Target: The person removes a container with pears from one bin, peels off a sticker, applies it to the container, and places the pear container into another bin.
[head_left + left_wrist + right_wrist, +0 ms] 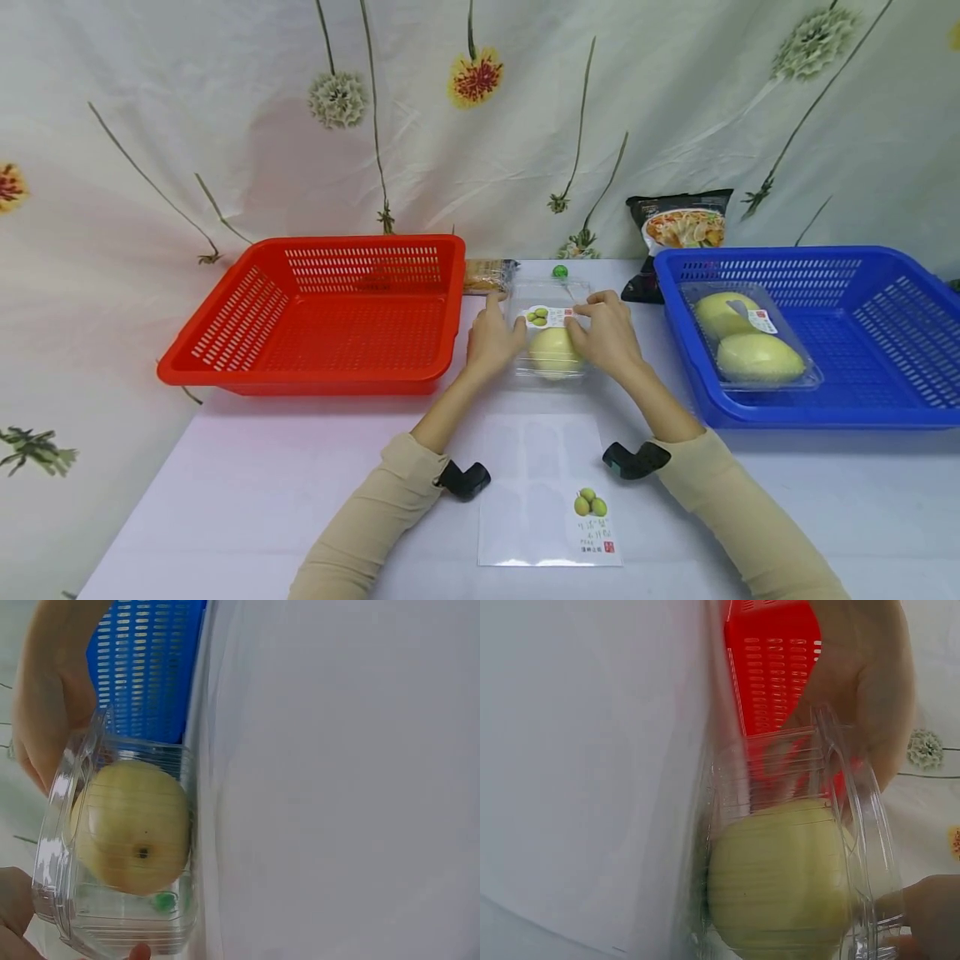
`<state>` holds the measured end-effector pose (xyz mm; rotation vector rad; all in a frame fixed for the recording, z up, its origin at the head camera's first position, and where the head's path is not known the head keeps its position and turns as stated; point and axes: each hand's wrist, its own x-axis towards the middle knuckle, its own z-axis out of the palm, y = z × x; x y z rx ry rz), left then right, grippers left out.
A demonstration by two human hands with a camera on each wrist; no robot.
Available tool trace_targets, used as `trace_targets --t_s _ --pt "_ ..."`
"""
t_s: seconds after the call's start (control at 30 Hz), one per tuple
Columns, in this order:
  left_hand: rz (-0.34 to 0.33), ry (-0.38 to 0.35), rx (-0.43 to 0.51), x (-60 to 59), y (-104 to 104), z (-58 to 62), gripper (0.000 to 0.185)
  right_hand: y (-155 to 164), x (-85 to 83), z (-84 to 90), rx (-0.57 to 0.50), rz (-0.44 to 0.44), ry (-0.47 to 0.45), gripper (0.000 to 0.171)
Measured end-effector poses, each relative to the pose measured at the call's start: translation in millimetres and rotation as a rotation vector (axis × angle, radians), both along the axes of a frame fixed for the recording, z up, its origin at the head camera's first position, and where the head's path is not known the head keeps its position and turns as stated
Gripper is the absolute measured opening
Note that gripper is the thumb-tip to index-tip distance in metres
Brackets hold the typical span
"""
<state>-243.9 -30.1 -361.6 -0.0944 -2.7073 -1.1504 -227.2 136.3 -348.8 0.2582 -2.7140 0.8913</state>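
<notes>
A clear plastic clamshell box (551, 367) stands between my hands with a large pale yellow fruit (555, 348) in it. On the lid lies a white label (550, 317) printed with green fruit. My left hand (495, 340) grips the box's left side, thumb near the label. The right side is held by my right hand (606, 335), its thumb by the label's right end. In the left wrist view the fruit (135, 829) shows through the ribbed wall. A sticker sheet (540, 517) lies nearer me, one printed sticker at its lower right corner.
At left stands a red basket (337, 387); at right, a blue basket (862, 417) holds a clear box of two yellow fruits (759, 357). Behind are a dark noodle packet (686, 225), a brown-filled clear packet (486, 275) and a small green ball (560, 272).
</notes>
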Motion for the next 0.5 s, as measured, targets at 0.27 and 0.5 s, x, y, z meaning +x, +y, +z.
trace_targets --t_s 0.27,0.5 --pt "0.002 -0.083 0.158 -0.5 -2 0.4 0.053 6 3.0 4.6 -0.060 -0.017 -0.208 0.055" --pt "0.035 -0.030 0.184 3.7 -1 10.1 0.054 5 4.5 13.2 -0.087 0.012 -0.191 0.057"
